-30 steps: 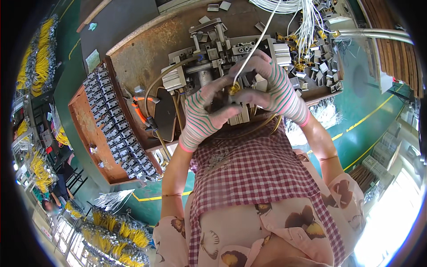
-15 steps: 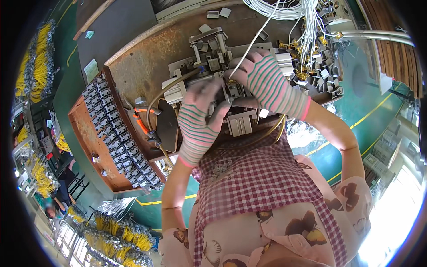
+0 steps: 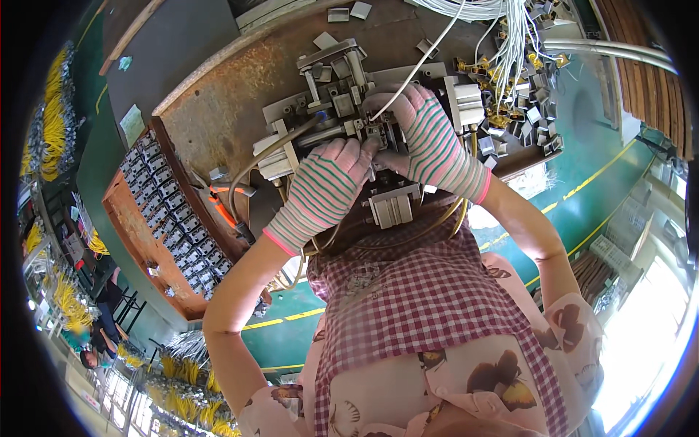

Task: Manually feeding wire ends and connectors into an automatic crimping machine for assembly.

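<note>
My left hand, in a striped knit glove, has its fingertips pinched together at the middle of a metal clamping fixture. Whatever lies between those fingertips is too small and hidden to name. In a matching glove, my right hand curls over the fixture's right side, thumb low and forefinger high. A white cable comes down from above across its fingers and ends at the fixture's centre; the fingers appear closed on it. Small metal parts show between the two hands.
A wooden tray at the left holds rows of metal connectors. Orange-handled pliers lie beside it. At the right are loose metal shells and a bundle of white cables. Brown hoses loop around the fixture.
My left hand has come down onto the fixture's middle, its fingers closing and its forearm swinging out leftward. My right hand stays at the cable and fixture. The view has shifted slightly.
</note>
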The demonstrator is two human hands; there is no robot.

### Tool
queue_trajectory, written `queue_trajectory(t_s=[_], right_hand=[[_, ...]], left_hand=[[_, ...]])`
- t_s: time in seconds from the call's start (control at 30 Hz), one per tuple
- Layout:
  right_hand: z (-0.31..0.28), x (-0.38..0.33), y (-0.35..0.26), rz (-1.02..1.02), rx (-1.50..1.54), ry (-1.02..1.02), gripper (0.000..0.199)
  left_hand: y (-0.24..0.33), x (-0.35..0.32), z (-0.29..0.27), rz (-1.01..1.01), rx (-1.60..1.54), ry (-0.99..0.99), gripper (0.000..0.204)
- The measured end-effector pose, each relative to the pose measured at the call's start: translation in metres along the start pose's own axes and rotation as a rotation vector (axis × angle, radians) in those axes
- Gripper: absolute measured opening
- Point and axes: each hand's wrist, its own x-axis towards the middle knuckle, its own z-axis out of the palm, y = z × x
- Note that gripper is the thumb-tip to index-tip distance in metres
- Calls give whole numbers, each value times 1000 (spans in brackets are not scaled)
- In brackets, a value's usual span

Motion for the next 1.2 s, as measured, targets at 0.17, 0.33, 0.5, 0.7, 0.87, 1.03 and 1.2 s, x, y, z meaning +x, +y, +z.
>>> queue_trajectory(t_s=[0.17, 0.33, 0.5, 0.7, 0.87, 1.03, 1.2], right_hand=[[-18, -8, -2, -47, -59, 89, 65], [-49, -34, 32, 34, -296, 327, 60], [-29, -28, 52, -16, -236, 294, 58], [-36, -30, 46, -68, -163, 260, 51], [-54, -66, 42, 11, -389, 515, 48], [-78, -100, 68, 120, -585, 408, 44], [-93, -95, 56, 50, -328, 275, 27]], left_hand=[[1, -18, -28, -16, 157, 22, 48], [-13, -40, -19, -469, 305, 361, 61], [-23, -32, 8, -597, -88, 542, 71], [-4, -51, 22, -606, -1, 610, 67], [54, -35, -7, -649, 279, 363, 50], [78, 19, -14, -551, -595, 476, 61], [36, 31, -68, -703, -973, 151, 41]])
